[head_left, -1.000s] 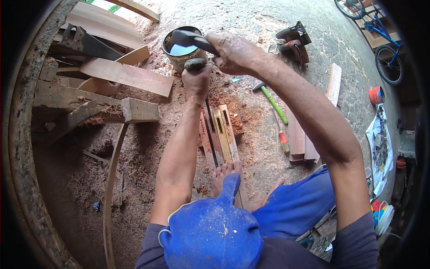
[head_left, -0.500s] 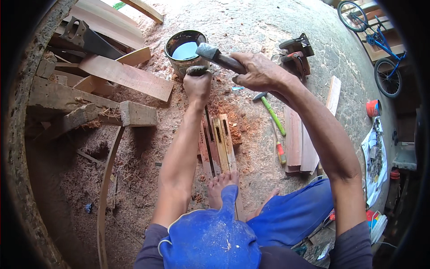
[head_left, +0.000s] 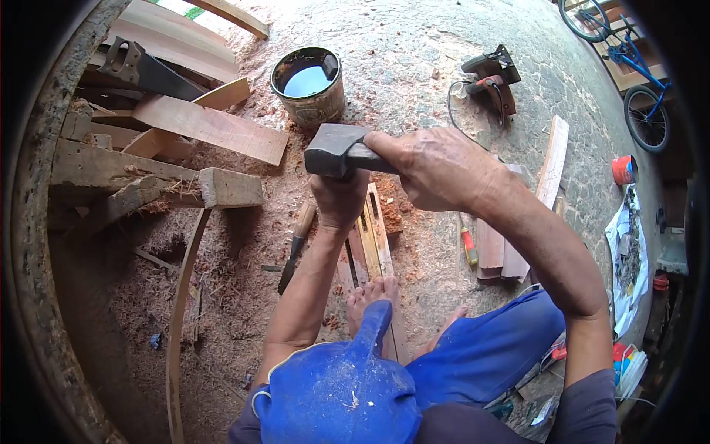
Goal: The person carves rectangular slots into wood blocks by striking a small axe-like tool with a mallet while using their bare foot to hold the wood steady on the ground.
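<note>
My right hand (head_left: 451, 166) is closed round the short handle of a hammer (head_left: 336, 144). Its heavy dark head is down on the top of my left fist, at the butt of the chisel held there. My left hand (head_left: 338, 198) is wrapped round that chisel, which the hammer and fist mostly hide. Under and beyond the left hand lie pale wooden pieces with slots (head_left: 375, 233), one of my bare feet (head_left: 373, 292) pressing on them. Left of my left wrist, another chisel (head_left: 298, 244) with a wooden handle lies on the shavings.
Ahead stands a bucket (head_left: 314, 111) of liquid. A handsaw (head_left: 148, 70) and planks (head_left: 214, 126) lie at the left by a wooden trestle (head_left: 229, 189). A power saw (head_left: 495, 81) sits far right, near boards (head_left: 492, 251) and a red-handled tool (head_left: 469, 246). A blue bicycle (head_left: 629, 59) is beyond.
The hammer has come down from above and beyond my left fist onto it, moving nearer. My left hand has moved nearer too. The green-handled hammer is now hidden behind my right arm.
</note>
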Demonstrator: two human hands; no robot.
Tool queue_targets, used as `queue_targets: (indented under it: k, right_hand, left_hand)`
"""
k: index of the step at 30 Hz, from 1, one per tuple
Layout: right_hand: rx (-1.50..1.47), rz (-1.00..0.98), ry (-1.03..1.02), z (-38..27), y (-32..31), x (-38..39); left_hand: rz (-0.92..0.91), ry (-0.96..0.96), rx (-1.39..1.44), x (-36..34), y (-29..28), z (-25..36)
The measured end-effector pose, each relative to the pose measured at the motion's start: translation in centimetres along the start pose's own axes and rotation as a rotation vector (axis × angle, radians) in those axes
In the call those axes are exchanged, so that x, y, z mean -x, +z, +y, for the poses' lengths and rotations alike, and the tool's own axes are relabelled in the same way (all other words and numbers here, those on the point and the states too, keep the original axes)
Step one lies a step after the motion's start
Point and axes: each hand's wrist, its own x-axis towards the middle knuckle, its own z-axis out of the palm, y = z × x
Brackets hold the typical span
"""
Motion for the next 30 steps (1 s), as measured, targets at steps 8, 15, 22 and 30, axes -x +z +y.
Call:
queue_targets:
  k: [8, 15, 22, 30]
  right_hand:
    - [-0.481, 0.284, 0.216, 1.4, 0.5, 0.9]
    - [-0.928, 0.452, 0.493, -0.9, 11.9, 9.0]
    - [-1.087, 0.474, 0.68, 0.0, 17.0, 11.4]
    - [-1.178, 0.419, 0.704, 0.8, 19.6, 11.2]
  left_hand:
    - [-0.014, -0.442, -0.042, -4.4, 1.4, -5.8]
    - [-0.154, -0.748, -0.243, -6.3, 1.5, -8.3]
    - [-0.102, -0.22, -0.176, -2.4, 1.5, -2.6]
    - [-0.103, -0.642, -0.135, -5.1, 1.6, -3.5]
